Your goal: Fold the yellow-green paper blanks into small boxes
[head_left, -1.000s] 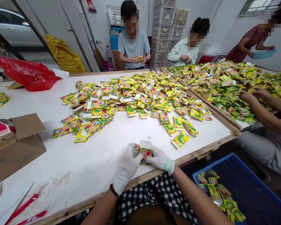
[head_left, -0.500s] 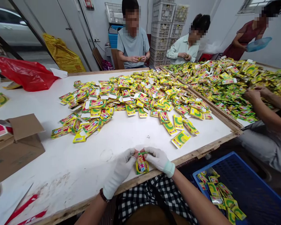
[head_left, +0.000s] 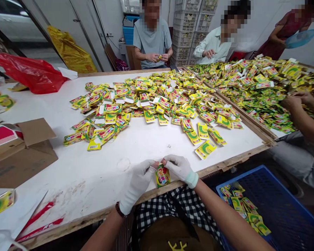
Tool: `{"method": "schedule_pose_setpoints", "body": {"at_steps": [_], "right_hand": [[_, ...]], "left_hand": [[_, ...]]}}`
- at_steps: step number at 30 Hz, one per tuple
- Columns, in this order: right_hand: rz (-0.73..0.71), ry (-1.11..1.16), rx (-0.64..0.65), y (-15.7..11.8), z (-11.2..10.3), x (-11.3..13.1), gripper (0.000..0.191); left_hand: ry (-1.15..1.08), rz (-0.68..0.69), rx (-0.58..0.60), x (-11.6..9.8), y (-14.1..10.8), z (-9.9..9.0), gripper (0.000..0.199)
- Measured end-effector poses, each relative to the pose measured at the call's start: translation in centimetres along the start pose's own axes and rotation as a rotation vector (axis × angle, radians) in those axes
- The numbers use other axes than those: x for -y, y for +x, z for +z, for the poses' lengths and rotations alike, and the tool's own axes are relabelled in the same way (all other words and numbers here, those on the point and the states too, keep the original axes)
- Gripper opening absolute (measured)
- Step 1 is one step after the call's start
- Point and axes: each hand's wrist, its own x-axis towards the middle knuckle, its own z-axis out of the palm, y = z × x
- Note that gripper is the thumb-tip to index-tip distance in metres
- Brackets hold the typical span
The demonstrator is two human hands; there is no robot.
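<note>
A small yellow-and-green printed box (head_left: pixel 162 176) stands at the table's near edge, pinched at its top between both hands. My left hand (head_left: pixel 139 182), in a white glove with bare fingertips, grips its upper left corner. From the other side my right hand (head_left: pixel 180 168), gloved the same way, holds the upper right corner. The fingers hide the box's top edge, so I cannot tell whether its flap is open. Beyond the hands a wide heap of similar boxes (head_left: pixel 143 96) covers the middle of the white table (head_left: pixel 141 141), some with white flaps sticking up. A few boxes (head_left: pixel 205 149) lie loose to the right.
At lower right, a blue crate (head_left: pixel 282 205) contains several boxes. A cardboard carton (head_left: pixel 23 157) and red plastic bag (head_left: pixel 32 74) are on the left. A wooden strip (head_left: pixel 238 108) separates a bigger pile (head_left: pixel 259 83). Co-workers sit across and at right; another person holds a blue basin (head_left: pixel 300 38).
The view has shifted slightly, moving the scene in the picture. Both hands still grip the same box at its top. A co-worker across the table has moved one hand apart.
</note>
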Motion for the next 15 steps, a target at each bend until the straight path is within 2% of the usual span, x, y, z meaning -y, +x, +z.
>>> {"method": "schedule_pose_setpoints", "body": {"at_steps": [3,6,8,12,15], "right_hand": [[0.035,0.033,0.038,0.6,-0.3,0.6,0.024],[0.041,-0.015,0.07,0.8,-0.9,0.5,0.021],[-0.041,-0.104,0.127,0.3,-1.7,0.4,0.023],[-0.279,-0.175,0.268,-1.7,-3.3,0.3,0.032],[-0.26,-0.134,0.253,-2.7,-2.9,0.0,0.031]], "left_hand": [[-0.05,-0.071,-0.001,-0.1,0.3,-0.1,0.023],[-0.007,-0.068,0.015,0.4,0.2,-0.5,0.023],[0.092,0.03,0.029,0.9,-0.4,-0.9,0.024],[0.347,0.349,0.088,1.8,-2.1,-1.5,0.034],[0.445,0.454,0.065,1.8,-2.8,-1.0,0.033]]}}
